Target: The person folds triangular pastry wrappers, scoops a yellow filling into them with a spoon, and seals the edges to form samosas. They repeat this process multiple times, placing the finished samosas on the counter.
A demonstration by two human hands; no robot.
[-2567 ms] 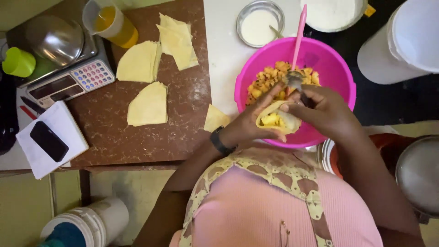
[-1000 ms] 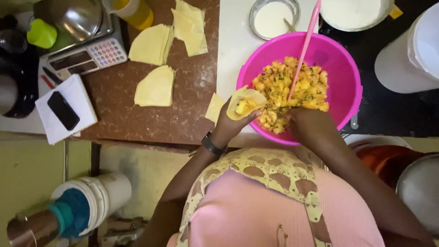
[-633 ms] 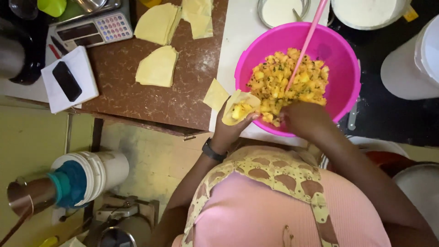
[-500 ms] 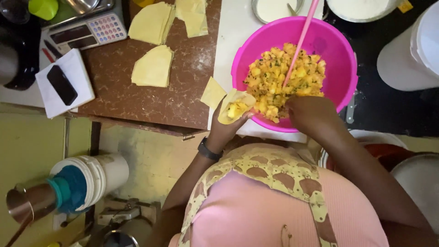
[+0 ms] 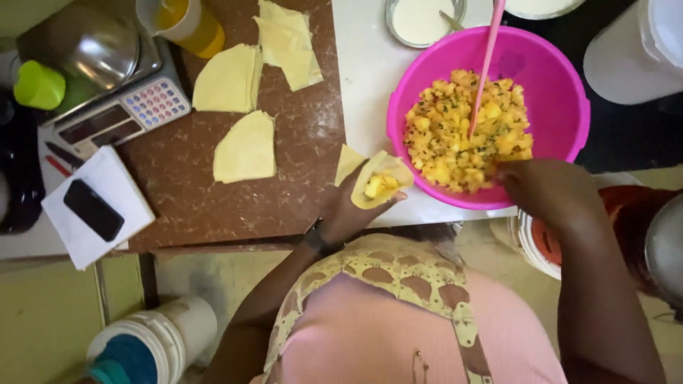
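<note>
1. Since a couple of seconds ago the right hand [image 5: 551, 195] has let go of the long pink plastic spoon [image 5: 485, 64], which now stands by itself in the filling. The hand rests low at the near rim of the round bright pink plastic bowl [image 5: 569, 92], its fingers curled inward; whether they pinch any filling cannot be told.
2. The left hand [image 5: 348, 210] has drawn slightly away from the bowl and now sits just left of it, closed around a pale yellow folded dough cone [image 5: 380, 181].
3. Judged from this, spooning has given way to work by hand, and the cone looks only partly filled.
4. The cone is open at the top, tilted toward the bowl, with a few yellow potato cubes visible inside.
5. The chunky yellow potato filling flecked with green [image 5: 462, 135] lies heaped in the bowl, just beyond the right hand.
6. Further left of the left hand, flat pale dough sheets [image 5: 245, 146] lie apart on the brown stone table [image 5: 213, 206].
</note>
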